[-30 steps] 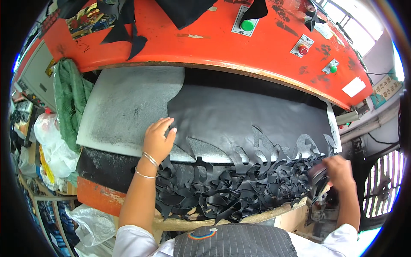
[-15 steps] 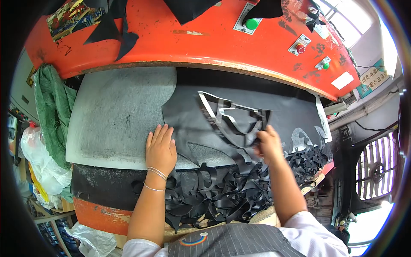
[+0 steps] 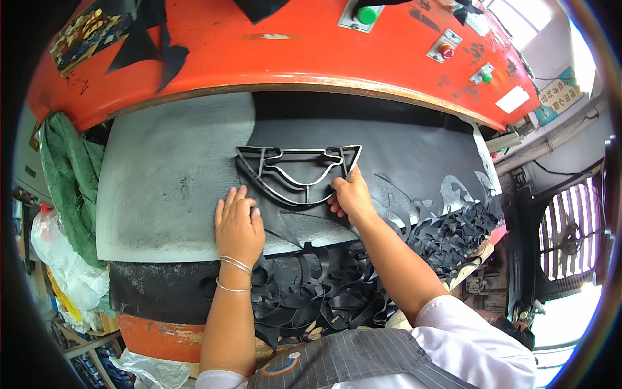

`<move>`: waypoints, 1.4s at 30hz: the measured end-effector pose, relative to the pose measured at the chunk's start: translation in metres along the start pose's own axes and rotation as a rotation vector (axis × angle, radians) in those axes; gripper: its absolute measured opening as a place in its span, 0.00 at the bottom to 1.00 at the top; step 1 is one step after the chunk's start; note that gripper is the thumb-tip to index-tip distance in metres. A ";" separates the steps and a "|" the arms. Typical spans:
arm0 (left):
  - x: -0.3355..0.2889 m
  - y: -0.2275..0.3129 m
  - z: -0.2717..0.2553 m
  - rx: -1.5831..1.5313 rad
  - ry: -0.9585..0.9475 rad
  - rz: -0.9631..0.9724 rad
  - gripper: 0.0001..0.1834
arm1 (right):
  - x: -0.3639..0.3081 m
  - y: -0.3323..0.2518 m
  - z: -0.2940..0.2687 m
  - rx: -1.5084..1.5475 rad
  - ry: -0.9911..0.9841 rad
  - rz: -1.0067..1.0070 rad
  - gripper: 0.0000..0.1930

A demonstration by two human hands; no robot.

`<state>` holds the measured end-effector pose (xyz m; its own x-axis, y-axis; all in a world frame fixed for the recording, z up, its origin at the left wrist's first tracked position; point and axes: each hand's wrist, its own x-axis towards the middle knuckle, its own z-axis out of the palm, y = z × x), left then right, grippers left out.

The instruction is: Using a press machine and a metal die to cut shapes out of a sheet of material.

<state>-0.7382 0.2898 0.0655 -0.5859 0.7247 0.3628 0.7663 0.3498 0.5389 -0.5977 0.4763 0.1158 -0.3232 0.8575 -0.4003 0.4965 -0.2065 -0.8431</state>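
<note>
A curved metal cutting die point(image 3: 307, 194) with a boat-like outline and inner braces lies over the left part of a black leather-like sheet point(image 3: 408, 146). My right hand point(image 3: 352, 196) grips the die's right end, thumb on the near side of its rim. My left hand point(image 3: 239, 223) rests with fingers stretched out on the pale grey cutting board point(image 3: 168, 175), just left of the sheet's edge and short of the die. A pointed black offcut point(image 3: 278, 227) lies between my two hands.
The red press beam point(image 3: 259, 58) with green and red buttons spans the far side. Curled black scraps point(image 3: 343, 288) heap along the board's near edge. A green cloth point(image 3: 71, 181) hangs at the left, above white plastic bags point(image 3: 65, 253).
My right hand has carried the die left and levelled it near the sheet's left edge. My left hand stays on the board, and the whole view has shifted slightly.
</note>
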 end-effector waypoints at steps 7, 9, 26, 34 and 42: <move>0.004 -0.001 0.003 0.044 0.004 0.017 0.09 | 0.013 -0.002 -0.010 -0.128 -0.062 0.003 0.23; 0.006 0.000 -0.001 0.060 0.001 0.014 0.10 | 0.010 -0.002 -0.012 -0.172 -0.061 -0.045 0.29; 0.058 -0.020 0.023 0.021 -0.053 -0.201 0.38 | 0.063 0.026 -0.084 -0.602 -0.180 -0.797 0.44; 0.054 -0.027 0.026 -0.131 -0.009 -0.164 0.36 | 0.085 0.040 -0.079 -0.563 -0.082 -0.948 0.29; 0.056 -0.027 0.023 -0.134 0.000 -0.101 0.35 | 0.087 0.044 -0.080 -0.548 -0.017 -0.984 0.31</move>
<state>-0.7854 0.3344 0.0540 -0.6585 0.6897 0.3013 0.6611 0.3387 0.6695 -0.5397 0.5794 0.0729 -0.7782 0.5256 0.3437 0.3052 0.7948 -0.5245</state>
